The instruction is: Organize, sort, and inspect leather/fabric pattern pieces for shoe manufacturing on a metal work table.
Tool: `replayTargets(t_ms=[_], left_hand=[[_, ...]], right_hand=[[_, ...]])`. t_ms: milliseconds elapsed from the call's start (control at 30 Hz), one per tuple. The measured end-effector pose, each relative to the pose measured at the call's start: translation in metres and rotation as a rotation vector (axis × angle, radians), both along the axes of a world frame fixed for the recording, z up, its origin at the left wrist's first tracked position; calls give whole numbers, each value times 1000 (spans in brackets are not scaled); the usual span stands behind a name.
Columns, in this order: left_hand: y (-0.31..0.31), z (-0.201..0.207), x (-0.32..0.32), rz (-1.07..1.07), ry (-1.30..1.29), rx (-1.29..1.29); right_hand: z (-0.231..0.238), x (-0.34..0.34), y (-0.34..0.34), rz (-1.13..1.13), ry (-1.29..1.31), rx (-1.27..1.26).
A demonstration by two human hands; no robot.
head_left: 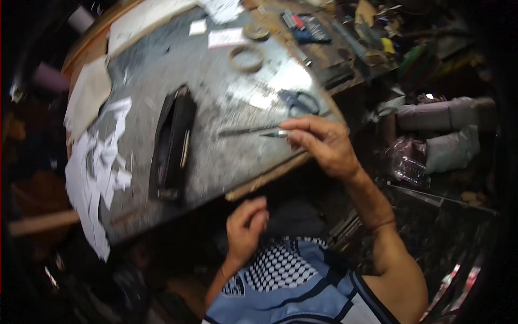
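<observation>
Checking our edges first: the grey worktable (216, 162) ends in a wooden strip (268, 177) on our side, and a stretch of grey surface shows between our right hand (287, 133) and the long black case (170, 143). Torn white paper (91, 173) crowds the left edge and spills over it. The blue-handled scissors (302, 102) lie just beyond our right hand, so that side's tighter; the tape roll (246, 58) sits farther back.

As for the grip, our right thumb and fingers are pinched narrow on a slim pen-like tool (277, 133). Our left hand (246, 228) is loosely curled just off the front edge; can't tell whether anything's in it.

The tool sticks out leftward from the pinch, its tip toward the case but well apart from it. Can't tell if that tip touches the table.
</observation>
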State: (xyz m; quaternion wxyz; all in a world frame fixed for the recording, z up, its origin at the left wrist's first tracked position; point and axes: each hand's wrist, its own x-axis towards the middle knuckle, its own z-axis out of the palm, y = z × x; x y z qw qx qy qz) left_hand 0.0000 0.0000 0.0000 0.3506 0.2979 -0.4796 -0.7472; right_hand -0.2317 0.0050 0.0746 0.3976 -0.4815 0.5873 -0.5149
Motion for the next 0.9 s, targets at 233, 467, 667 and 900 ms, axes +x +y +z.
replayTargets(t_ms=[233, 467, 667, 900], left_hand=[[8, -13, 25, 115, 234, 155], [20, -17, 43, 358, 135, 165], [20, -24, 49, 339, 89, 135], [16, -23, 46, 396, -69, -50]], right_hand=[[-34, 103, 36, 12, -567, 101], [-59, 130, 51, 75, -534, 204], [-71, 135, 53, 124, -673, 419], [-76, 141, 52, 172, -546, 332]])
